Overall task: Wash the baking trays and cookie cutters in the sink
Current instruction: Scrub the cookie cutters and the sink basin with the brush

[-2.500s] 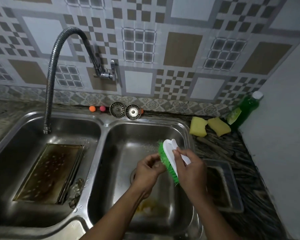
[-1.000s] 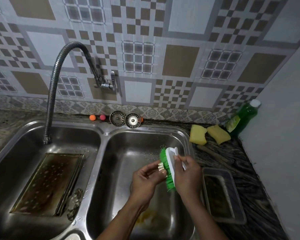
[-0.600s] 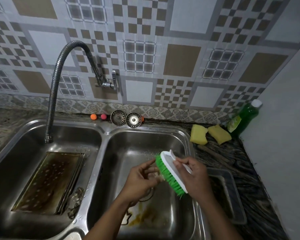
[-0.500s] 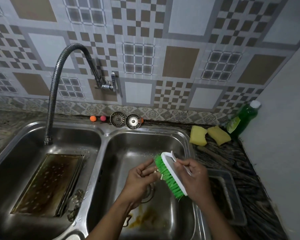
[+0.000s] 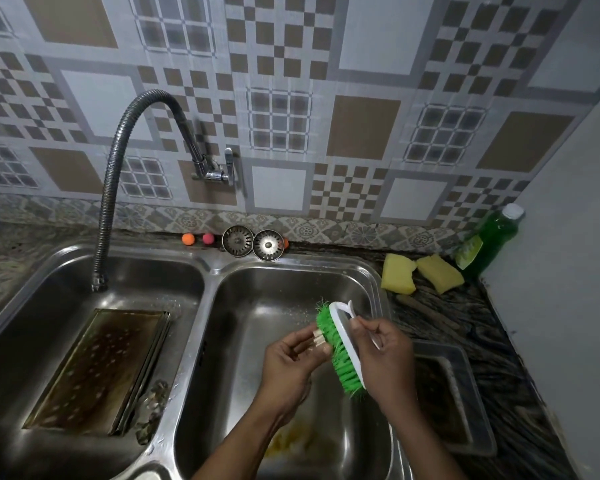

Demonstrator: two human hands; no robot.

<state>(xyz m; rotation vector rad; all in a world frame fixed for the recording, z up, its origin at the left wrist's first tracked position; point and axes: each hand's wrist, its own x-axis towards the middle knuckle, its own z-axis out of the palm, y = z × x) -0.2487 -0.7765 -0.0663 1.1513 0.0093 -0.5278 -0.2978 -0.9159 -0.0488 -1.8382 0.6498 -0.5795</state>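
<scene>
Scrubbing on over the right basin of the sink (image 5: 309,262). Gripping the brush (image 5: 342,344) by its white back with the right hand (image 5: 387,358), with fingers curled round the handle and the green bristles turned left. Pinching a small pale cookie cutter (image 5: 317,337) at the fingertips of the left hand (image 5: 291,356), pushed right into the bristles near the far end of the brush.

Since a couple of seconds back: tipped the brush from nearly upright to a slant, leaning its far end left, and loosened the left hand from a closed hold to a fingertip pinch, showing more of the cutter. Over the last half second, hardly a shift, just a small nudge of the brush along the piece. Reads as one more stroke in the same scrub, not a finish.

For the job: one cutter mid-wash, not yet rinsed, and no water seen at the tap (image 5: 118,174). Plenty left, by the look of it: a brown-stained baking tray (image 5: 94,368) lying in the left basin, with what may be more cutters (image 5: 151,407) at its near right corner, plus a second tray (image 5: 473,389) on the counter just right of the sink. Far right, two yellow sponges (image 5: 399,278) and a green soap bottle (image 5: 492,237), well apart from both hands
</scene>
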